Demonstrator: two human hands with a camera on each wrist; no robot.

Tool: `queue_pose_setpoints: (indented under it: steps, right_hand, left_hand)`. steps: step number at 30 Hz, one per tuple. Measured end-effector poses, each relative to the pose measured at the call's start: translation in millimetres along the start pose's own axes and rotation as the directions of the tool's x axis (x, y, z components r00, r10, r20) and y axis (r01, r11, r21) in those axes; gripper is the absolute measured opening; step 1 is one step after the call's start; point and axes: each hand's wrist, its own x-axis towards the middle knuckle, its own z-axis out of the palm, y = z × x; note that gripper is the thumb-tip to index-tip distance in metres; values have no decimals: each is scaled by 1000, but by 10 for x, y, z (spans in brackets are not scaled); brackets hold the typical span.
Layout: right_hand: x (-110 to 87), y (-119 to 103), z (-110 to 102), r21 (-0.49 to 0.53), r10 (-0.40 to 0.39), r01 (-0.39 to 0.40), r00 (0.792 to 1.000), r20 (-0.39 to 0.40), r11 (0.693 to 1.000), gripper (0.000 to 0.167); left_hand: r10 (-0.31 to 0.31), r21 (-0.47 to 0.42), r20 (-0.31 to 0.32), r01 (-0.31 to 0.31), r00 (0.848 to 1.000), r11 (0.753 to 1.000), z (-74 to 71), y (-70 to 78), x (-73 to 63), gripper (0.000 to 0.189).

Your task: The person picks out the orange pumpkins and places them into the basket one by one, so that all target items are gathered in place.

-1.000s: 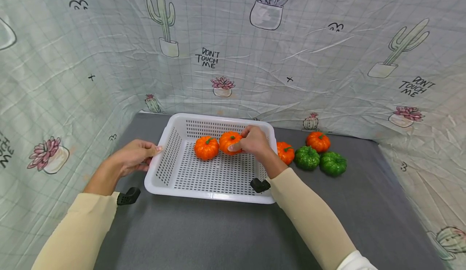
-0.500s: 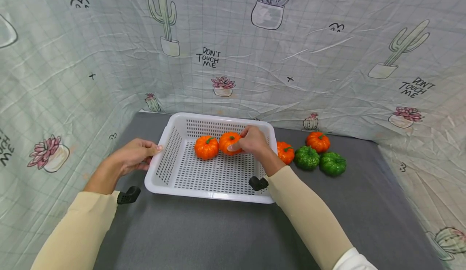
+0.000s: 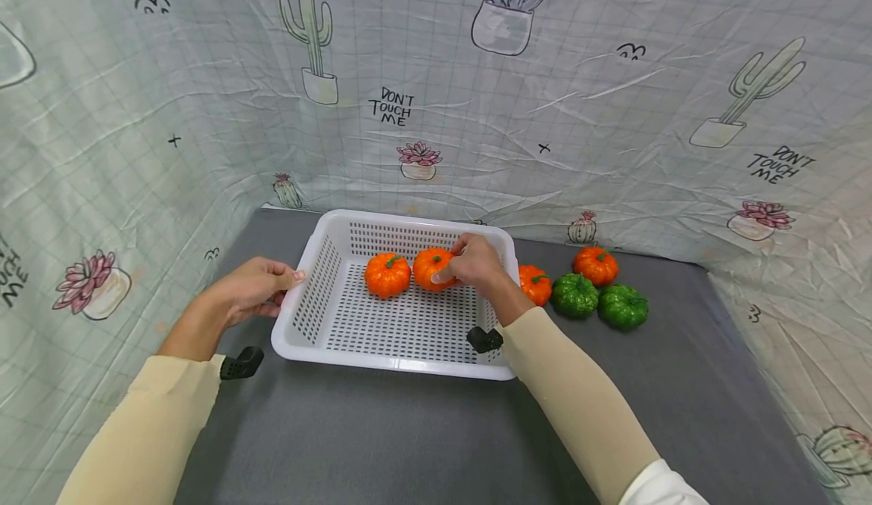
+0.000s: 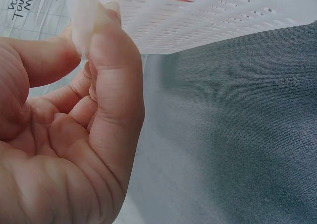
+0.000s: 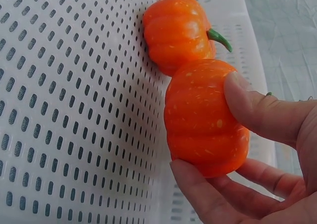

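Note:
A white perforated plastic basket point(image 3: 402, 367) stands on the dark grey table. My left hand point(image 3: 257, 293) pinches its left rim between thumb and fingers; the left wrist view shows the rim point(image 4: 85, 23) in that pinch. Inside the basket, my right hand point(image 3: 477, 266) grips a small orange pumpkin point(image 3: 431, 269), thumb on one side and fingers on the other. Close beside it, to the left, sits another orange pumpkin point(image 3: 387, 275) with a green stem. The right wrist view has the held pumpkin point(image 5: 205, 120) in front of the other pumpkin point(image 5: 176, 30).
Right of the basket, two green pumpkins point(image 3: 574, 296) and two orange ones point(image 3: 596, 266) lie grouped on the table point(image 3: 681, 384). My right forearm partly covers the basket's right side. A cactus-print cloth point(image 3: 477, 111) hangs behind and along both sides.
The held pumpkin has shifted very slightly right, opening a thin gap from its neighbour. My left hand keeps its place on the rim. The head view has drifted a little.

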Motion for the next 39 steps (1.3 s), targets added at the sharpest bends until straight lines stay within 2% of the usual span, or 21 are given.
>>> queue_pose_setpoints:
  steps: [16,30,39]
  right_hand:
    - [40,19,-7,-5,21,-21,1000,7,1000,58]
    - [68,54,-9,-59,0,3,999,40,998,57]
    - [70,67,2,-46,7,-5,999,47,999,59]
  left_hand:
    - [5,-4,4,-5,1000,1000,0,-10,-1,37]
    - [-2,0,-2,2,1000,1000,-7,-15,13,39]
    - [2,7,-3,-2,1000,1000,2,-10,0,40]
